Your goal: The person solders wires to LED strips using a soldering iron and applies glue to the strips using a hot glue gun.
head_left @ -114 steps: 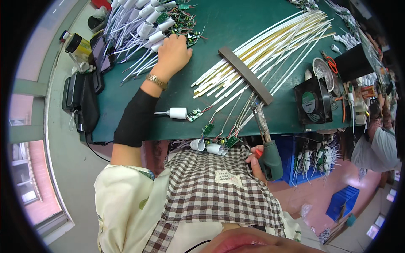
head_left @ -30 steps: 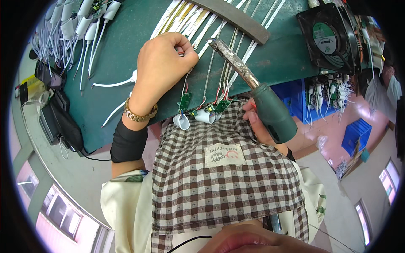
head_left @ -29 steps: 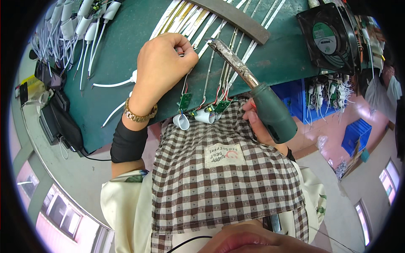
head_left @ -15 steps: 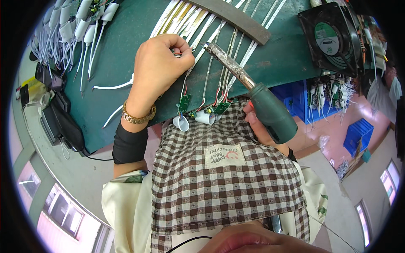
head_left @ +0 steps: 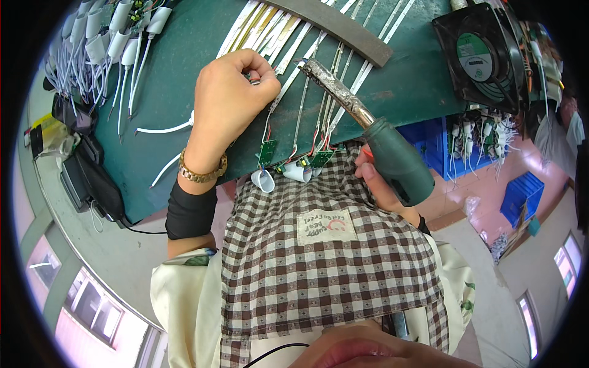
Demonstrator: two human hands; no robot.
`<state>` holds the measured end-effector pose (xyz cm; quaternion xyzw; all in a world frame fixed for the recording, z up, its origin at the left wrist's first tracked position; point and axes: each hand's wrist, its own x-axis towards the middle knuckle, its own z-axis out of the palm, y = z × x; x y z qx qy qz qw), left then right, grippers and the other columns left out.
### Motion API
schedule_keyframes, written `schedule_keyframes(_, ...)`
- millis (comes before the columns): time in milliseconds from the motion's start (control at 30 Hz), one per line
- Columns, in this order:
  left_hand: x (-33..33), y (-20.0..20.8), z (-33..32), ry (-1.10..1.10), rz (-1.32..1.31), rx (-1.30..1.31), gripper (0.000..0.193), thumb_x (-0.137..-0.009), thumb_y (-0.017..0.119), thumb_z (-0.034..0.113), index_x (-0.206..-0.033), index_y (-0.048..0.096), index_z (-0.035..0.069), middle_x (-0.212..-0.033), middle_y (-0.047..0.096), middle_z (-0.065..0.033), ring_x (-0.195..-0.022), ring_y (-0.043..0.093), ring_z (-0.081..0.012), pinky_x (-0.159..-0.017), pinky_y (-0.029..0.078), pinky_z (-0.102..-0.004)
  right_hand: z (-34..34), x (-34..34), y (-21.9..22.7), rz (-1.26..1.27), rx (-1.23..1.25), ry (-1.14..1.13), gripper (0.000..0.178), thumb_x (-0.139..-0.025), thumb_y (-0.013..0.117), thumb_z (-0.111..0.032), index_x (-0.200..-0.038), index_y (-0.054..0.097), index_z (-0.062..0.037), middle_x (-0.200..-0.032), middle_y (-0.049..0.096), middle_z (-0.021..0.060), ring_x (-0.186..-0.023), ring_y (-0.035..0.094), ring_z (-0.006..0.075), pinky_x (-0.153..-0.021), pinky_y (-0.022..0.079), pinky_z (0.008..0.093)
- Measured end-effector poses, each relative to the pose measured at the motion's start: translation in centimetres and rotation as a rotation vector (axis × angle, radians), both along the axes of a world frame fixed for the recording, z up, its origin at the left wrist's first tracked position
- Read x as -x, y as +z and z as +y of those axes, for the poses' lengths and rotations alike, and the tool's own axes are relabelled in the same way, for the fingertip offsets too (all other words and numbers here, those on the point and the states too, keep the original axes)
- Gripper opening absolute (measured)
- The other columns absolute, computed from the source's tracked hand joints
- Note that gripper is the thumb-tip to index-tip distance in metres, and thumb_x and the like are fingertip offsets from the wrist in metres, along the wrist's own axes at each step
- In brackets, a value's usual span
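Observation:
My left hand (head_left: pixel 236 92) is closed in a pinch over the white strips; a small reddish, dark piece shows between its fingers, too small to name. Right of it, a soldering iron (head_left: pixel 343 101) with a dark green handle slants across, its tip near the strips. Partly behind that handle, my right hand (head_left: pixel 380 187) has curled fingers beside something small and red; its grip is hidden. Between my hands, green circuit boards (head_left: pixel 267 150) with red and white wires hang at the table edge, joined to white plastic cups (head_left: pixel 262 181).
A dark metal bar (head_left: pixel 334 27) lies across the light strips (head_left: pixel 270 30). White-cased parts with cables (head_left: pixel 123 37) are bunched at the far left. A black fan (head_left: pixel 481 58) stands at the right, above a blue crate (head_left: pixel 429 138). White cables (head_left: pixel 162 126) lie beside my left wrist.
The soldering iron sits slightly farther right in view, its tip a little farther from my left fingers. Both hands keep nearly the same place and pose.

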<state>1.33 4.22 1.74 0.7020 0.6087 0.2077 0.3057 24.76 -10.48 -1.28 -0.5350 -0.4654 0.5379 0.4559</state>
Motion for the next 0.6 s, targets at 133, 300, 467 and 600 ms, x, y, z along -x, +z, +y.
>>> schedule_keyframes(133,0.2,-0.2,-0.1,0.034,-0.062,0.025,0.012,-0.07,0.067,0.014,-0.073,0.068,0.003,-0.065,0.062,-0.0061,-0.059,0.059,-0.0165,-0.06,0.046,-0.0288,0.0,-0.2,-0.2,-0.033,-0.008,0.037,0.03,-0.077,0.07,0.002,-0.106,0.064,0.0031,-0.096,0.067,0.014,-0.081,0.068,0.0232,-0.073,0.053,0.0298)
schedule_keyframes(300,0.0,0.1,-0.1,-0.002,-0.034,0.003,0.013,-0.069,0.068,0.015,-0.072,0.069,0.003,-0.066,0.064,-0.0065,-0.059,0.06,-0.0167,-0.06,0.047,-0.0287,-0.5,-0.1,-1.0,-0.015,-0.027,0.011,0.028,-0.076,0.07,0.002,-0.104,0.065,0.0024,-0.094,0.067,0.014,-0.079,0.067,0.0241,-0.072,0.053,0.03)
schedule_keyframes(467,0.2,-0.1,0.1,-0.03,0.011,-0.019,0.013,-0.068,0.068,0.016,-0.071,0.069,0.003,-0.066,0.065,-0.0073,-0.059,0.061,-0.0178,-0.06,0.048,-0.0293,0.1,0.3,-0.4,-0.054,-0.037,0.052,0.026,-0.075,0.07,0.002,-0.101,0.066,0.0012,-0.092,0.067,0.0136,-0.075,0.066,0.0247,-0.069,0.053,0.0298)
schedule_keyframes(600,0.2,0.3,-0.1,-0.03,0.011,0.01,0.013,-0.071,0.069,0.013,-0.073,0.068,0.0,-0.064,0.063,-0.0043,-0.059,0.058,-0.0129,-0.06,0.046,-0.0266,0.2,0.6,-0.5,-0.044,-0.04,0.05,0.028,-0.073,0.07,0.003,-0.1,0.066,0.0007,-0.091,0.066,0.0128,-0.074,0.066,0.0237,-0.067,0.052,0.0293)
